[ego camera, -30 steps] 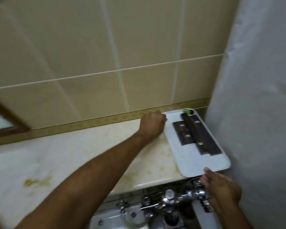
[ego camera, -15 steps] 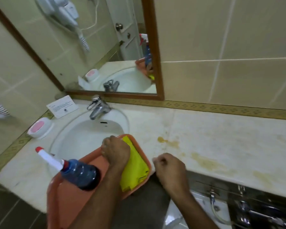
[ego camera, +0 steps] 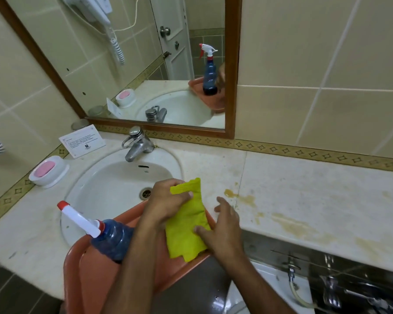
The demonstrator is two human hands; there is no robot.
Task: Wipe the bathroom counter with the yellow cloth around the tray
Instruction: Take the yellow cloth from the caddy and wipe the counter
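My left hand [ego camera: 168, 200] pinched the cloth [ego camera: 187, 220]; right hand [ego camera: 222, 230], fingers spread, steadied it. Snagging risked toppling the near-left bottle [ego camera: 109, 239].

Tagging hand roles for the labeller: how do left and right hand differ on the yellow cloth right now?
The left hand pinches the yellow cloth near its top edge, fingers curled; the right hand is open, fingers spread, thumb on the cloth's lower right side. The left hand is over the orange basin; the right hand sits nearer the stained counter. Both touch the cloth.
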